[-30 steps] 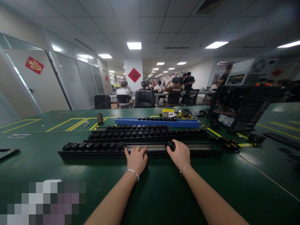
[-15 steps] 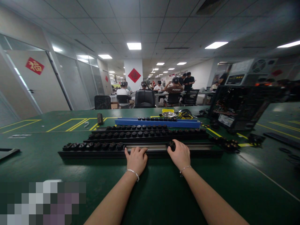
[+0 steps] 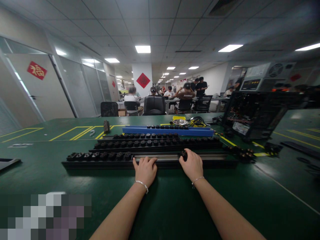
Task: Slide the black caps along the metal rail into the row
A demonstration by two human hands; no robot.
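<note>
A long black rail point(image 3: 175, 164) with a silver channel lies across the table before me. Several black block-like modules point(image 3: 100, 156) sit side by side along its left part. My left hand point(image 3: 145, 168) rests on the rail's front edge, fingers spread over the channel just right of the last module. Between the thumb and fingers of my right hand point(image 3: 192, 164) is a small round black module point(image 3: 184, 155), held at the channel further right. The fingers partly cover it, and whether it touches the rail I cannot tell.
Behind are more black rails point(image 3: 155, 144) filled with modules and a blue rail point(image 3: 170, 131). Loose black parts point(image 3: 243, 154) lie right of the rail. A metal bowl point(image 3: 180, 122) and an open computer case point(image 3: 255, 115) stand farther back on the green table point(image 3: 62, 186).
</note>
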